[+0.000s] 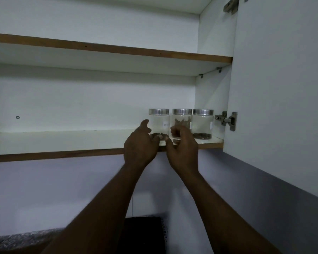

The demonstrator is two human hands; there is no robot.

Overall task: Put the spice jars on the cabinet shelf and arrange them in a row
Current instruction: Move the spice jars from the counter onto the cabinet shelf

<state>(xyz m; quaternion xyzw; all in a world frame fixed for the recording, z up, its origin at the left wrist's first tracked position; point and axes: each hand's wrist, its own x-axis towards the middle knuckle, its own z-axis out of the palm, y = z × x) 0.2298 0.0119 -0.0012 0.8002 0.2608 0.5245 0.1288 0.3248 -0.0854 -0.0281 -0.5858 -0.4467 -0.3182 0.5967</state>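
Standing in a row at the right end of the shelf point(63, 142), close to its front edge, are three clear jars with metal lids. The middle jar point(182, 118) and right jar point(203, 123) touch; the left jar point(159, 121) sits just apart. Open room runs leftward along the shelf. Dark spice lies low in the outer two, with taller pieces in the middle one. The left hand point(139, 145) cups the left jar's base, thumb raised. The right hand point(184, 149) curls before the middle jar. Whether either grips, I cannot tell. The open door point(282, 88) hangs right.

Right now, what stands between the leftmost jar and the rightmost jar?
The middle jar, metal-lidded, stands between the leftmost jar and the rightmost jar; head view.
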